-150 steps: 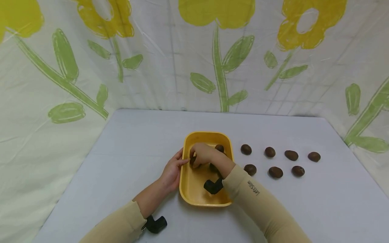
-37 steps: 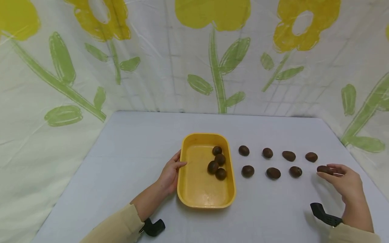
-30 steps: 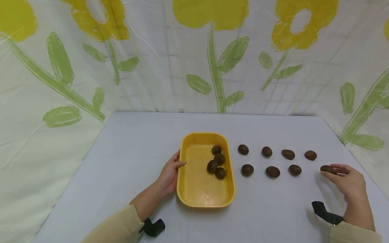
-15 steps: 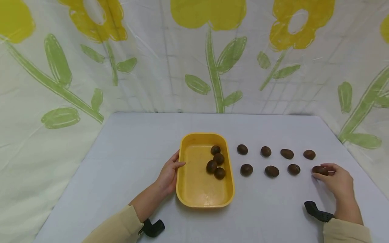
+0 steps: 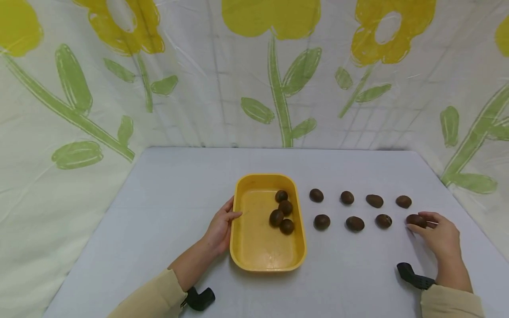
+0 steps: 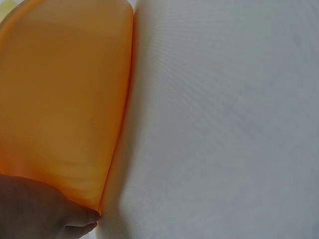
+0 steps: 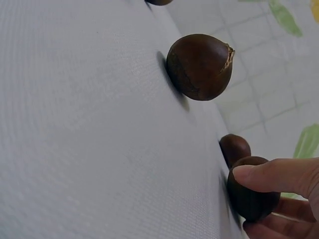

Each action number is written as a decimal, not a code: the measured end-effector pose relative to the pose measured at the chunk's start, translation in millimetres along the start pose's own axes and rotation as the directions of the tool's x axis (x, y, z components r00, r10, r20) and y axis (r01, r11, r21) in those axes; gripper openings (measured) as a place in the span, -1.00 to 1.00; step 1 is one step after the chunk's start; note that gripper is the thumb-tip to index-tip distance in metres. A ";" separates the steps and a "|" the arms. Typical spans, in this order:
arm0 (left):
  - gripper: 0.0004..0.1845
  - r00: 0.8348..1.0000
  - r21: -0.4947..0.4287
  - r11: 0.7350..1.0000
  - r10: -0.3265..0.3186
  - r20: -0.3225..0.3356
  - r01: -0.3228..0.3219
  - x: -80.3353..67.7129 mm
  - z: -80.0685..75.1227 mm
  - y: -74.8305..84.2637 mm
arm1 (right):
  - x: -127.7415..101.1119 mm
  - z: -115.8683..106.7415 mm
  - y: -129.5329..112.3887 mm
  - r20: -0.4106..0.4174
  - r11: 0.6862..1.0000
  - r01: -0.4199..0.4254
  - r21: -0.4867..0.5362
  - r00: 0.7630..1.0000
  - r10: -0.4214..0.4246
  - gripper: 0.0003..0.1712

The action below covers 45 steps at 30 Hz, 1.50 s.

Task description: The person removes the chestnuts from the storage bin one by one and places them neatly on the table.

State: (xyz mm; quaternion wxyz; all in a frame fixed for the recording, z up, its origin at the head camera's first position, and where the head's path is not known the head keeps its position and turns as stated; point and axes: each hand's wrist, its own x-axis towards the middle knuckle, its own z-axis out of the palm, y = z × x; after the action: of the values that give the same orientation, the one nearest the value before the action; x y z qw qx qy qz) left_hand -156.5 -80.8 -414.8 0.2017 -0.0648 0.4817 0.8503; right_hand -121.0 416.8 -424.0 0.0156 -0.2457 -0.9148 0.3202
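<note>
White table (image 5: pixel 159 203), flowered curtain (image 5: pixel 199 97) close behind.
Pinching chestnut (image 5: pixel 415 221) in right hand (image 5: pixel 442 236); gripping yellow tray (image 5: pixel 254 249) with left hand (image 5: pixel 219 227).

The yellow tray (image 5: pixel 250 251) looks like smooth plastic with a soft gloss, while the chestnuts (image 7: pixel 197 67) right of the tray have smooth, lightly shiny shells, one with a rough, flaky tip. Under the tray, the white table cover (image 5: pixel 171 185) looks like matt, finely woven cloth. The flowered curtain (image 5: pixel 191 88) behind the tray is creased, with a faint plastic-like sheen.
</note>
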 end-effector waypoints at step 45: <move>-0.32 1.000 0.014 1.000 0.006 0.019 -0.006 -0.8 -1.7 -0.7 | -5.7 -9.3 -66.2 0.070 0.970 0.243 0.013 0.968 -0.243 -0.01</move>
State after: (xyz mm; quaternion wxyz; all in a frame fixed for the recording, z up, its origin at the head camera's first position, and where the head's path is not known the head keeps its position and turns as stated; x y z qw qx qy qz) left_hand -155.6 -82.2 -416.0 0.2042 -0.0542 0.4858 0.8482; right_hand -143.3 374.9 -376.6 0.0228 -0.1203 -0.9373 0.3264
